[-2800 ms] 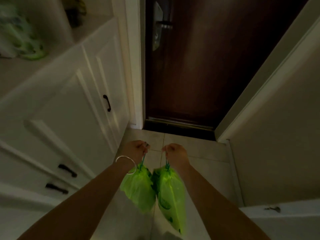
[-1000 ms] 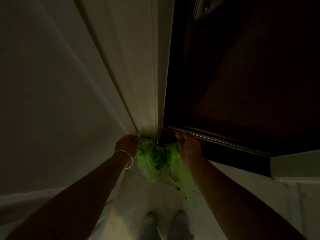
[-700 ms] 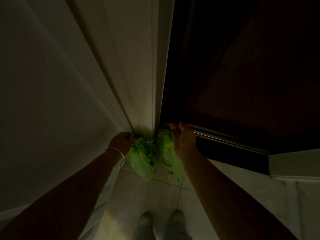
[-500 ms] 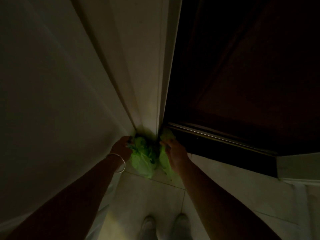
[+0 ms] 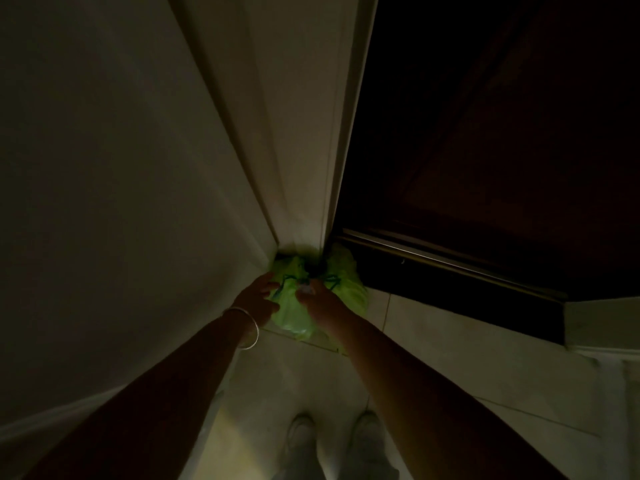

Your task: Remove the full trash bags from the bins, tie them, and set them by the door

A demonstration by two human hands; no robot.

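Observation:
Two bright green tied trash bags sit on the tiled floor in the corner by the dark brown door [image 5: 485, 133]. The left bag [image 5: 292, 313] lies against the white door frame [image 5: 304, 150]. The right bag [image 5: 346, 278] lies at the door's threshold. My left hand [image 5: 256, 294], with a bangle on the wrist, touches the left bag's side with loose fingers. My right hand [image 5: 320, 301] rests between the bags with its fingertips on the left bag's top. The dark drawstrings lie free on top of both bags. The light is dim.
A white cabinet side [image 5: 104, 202] rises close on the left. The metal threshold strip [image 5: 450, 265] runs along the door's bottom. My two feet in light shoes [image 5: 332, 441] stand on pale floor tiles [image 5: 450, 358] just behind the bags.
I carried both bags to the door and lowered them into the corner. Since half a second ago, the bags have settled on the floor and my fingers have loosened from their drawstrings.

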